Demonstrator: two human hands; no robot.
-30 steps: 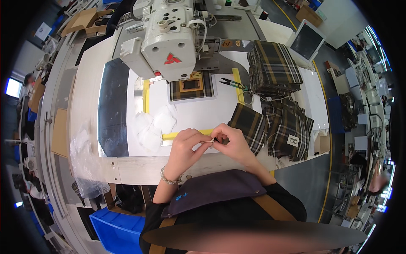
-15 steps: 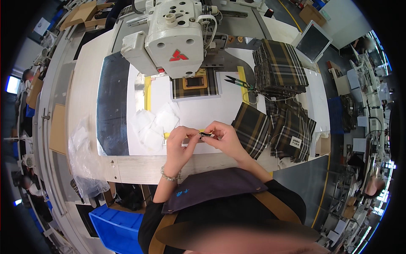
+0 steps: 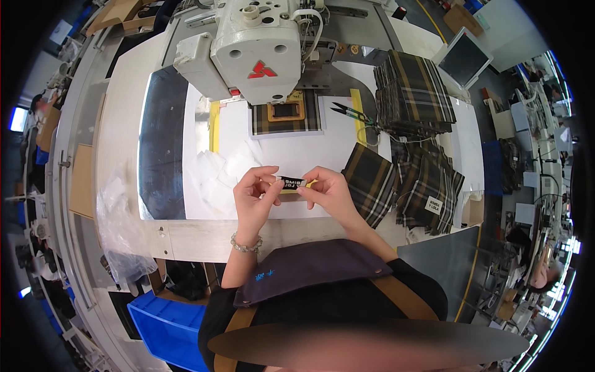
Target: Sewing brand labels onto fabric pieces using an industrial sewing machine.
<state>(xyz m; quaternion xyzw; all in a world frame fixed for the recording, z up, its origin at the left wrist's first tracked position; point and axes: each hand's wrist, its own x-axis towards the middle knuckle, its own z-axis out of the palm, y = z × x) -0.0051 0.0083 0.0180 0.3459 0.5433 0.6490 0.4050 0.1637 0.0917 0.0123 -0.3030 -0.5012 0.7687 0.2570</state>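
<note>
A small black fabric label (image 3: 290, 183) with white lettering is stretched between my two hands, above the near edge of the white work surface. My left hand (image 3: 256, 191) pinches its left end and my right hand (image 3: 327, 189) pinches its right end. Beyond them, a plaid cloth piece (image 3: 263, 122) in dark green, brown and white lies beneath the white sewing machine head (image 3: 257, 56). A yellowish frame (image 3: 286, 118) with a rectangular opening rests on that cloth. White paper-like pieces (image 3: 214, 170) are spread to the left of my left hand.
Thread snips (image 3: 353, 114) lie right of the machine, beside a tall stack of plaid pieces (image 3: 412, 93). Nearer, a plaid piece (image 3: 370, 183) and a labelled one (image 3: 427, 198) lie at the right. A blue bin (image 3: 170, 328) stands below the table's left edge. Clear plastic (image 3: 124, 229) hangs there too.
The label, bunched between my fingertips before, is now spread flat with its lettering showing. My hands have moved slightly apart. The whole view has shifted a little.
</note>
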